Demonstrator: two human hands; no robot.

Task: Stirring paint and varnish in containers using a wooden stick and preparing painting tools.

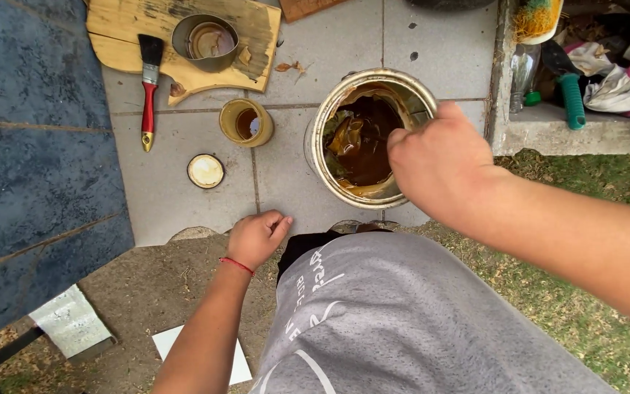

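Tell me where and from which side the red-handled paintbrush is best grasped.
Probably the red handle of the paintbrush, gripped from above across its width. It lies flat, bristles on the wooden board, handle over the tiles toward the left hand, with bare floor on both sides.

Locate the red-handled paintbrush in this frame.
In the head view the paintbrush lies at upper left, bristles on the wooden board, handle on the paving beside the small open tin, far from both hands.
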